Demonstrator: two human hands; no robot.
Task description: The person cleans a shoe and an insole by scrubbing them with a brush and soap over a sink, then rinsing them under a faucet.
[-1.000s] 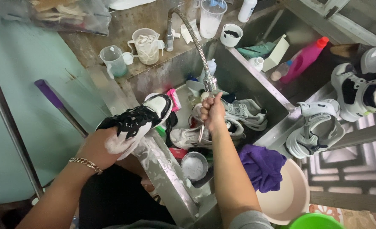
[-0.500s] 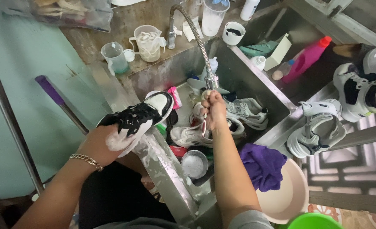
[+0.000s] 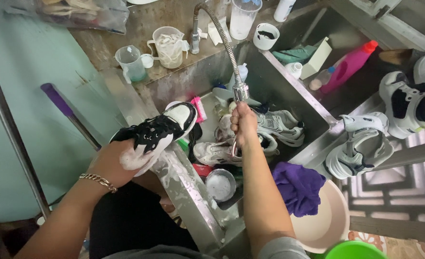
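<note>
While the left hand (image 3: 114,165) stays clenched on the soapy sneaker (image 3: 157,133) at 9 o'clock over the sink (image 3: 289,103) rim, the right hand (image 3: 243,125), gripping the faucet hose (image 3: 222,41), has shifted slightly; rinsing looks imminent.

A pale green painted wall (image 3: 25,96) is seen at the left, crossed by a grey metal pole (image 3: 11,139). A patterned tiled floor (image 3: 404,192) is seen at the lower right beside the stainless steel sink (image 3: 193,192).

Steel sink (image 3: 289,86) dull, wet; faucet hose (image 3: 222,36) ribbed metal; sneaker (image 3: 157,132) soapy.
</note>
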